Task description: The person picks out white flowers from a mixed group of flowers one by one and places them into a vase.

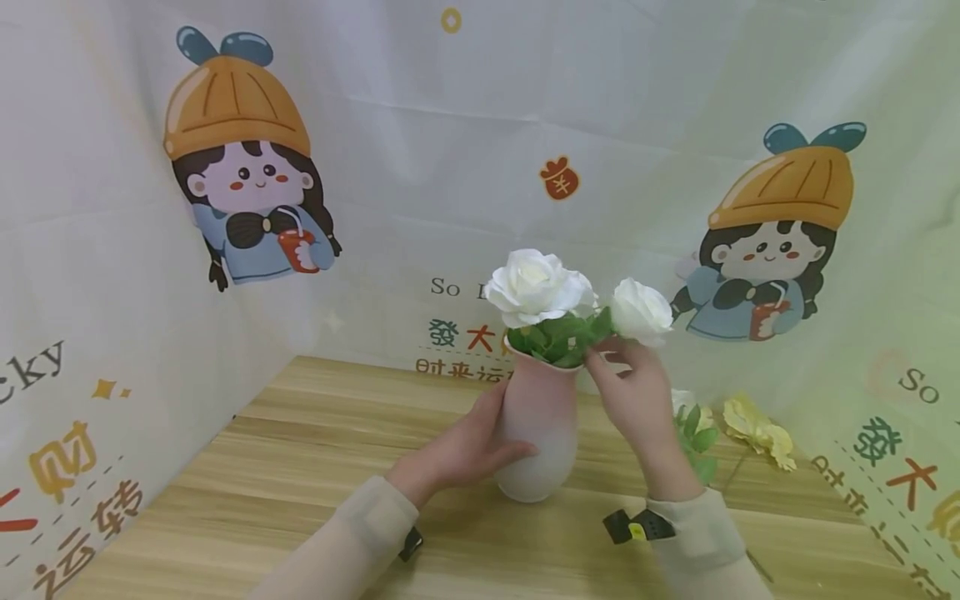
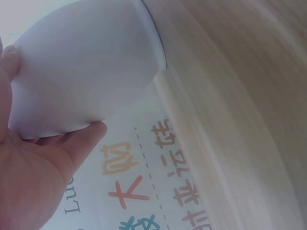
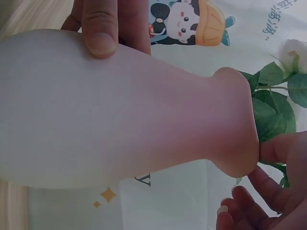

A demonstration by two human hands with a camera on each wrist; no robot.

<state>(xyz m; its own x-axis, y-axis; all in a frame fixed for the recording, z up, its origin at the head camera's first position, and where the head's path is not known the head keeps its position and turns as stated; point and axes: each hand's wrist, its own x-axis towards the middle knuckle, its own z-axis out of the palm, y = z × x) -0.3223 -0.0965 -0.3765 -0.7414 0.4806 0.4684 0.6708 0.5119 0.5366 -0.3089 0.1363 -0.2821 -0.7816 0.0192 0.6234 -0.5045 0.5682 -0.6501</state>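
Observation:
A vase [image 1: 540, 433], pink at the neck and white below, stands on the table. My left hand [image 1: 465, 437] holds its body, thumb across the front and the other fingers around the far side; the left wrist view shows them against the vase [image 2: 86, 67]. White roses [image 1: 528, 287] with green leaves [image 1: 558, 340] rise out of the mouth. At the rim's right side, my right hand [image 1: 637, 396] pinches the stem of another white rose [image 1: 642, 310] just below its bloom. In the right wrist view, its thumb and forefinger meet by the leaves [image 3: 271, 110], which partly hide the stem.
On the wooden table [image 1: 300, 475], beyond my right wrist, lie a yellow flower [image 1: 757, 429] and a leafy white flower [image 1: 697, 437], the latter partly hidden by the forearm. A printed cloth [image 1: 420, 167] hangs behind and along the sides of the table.

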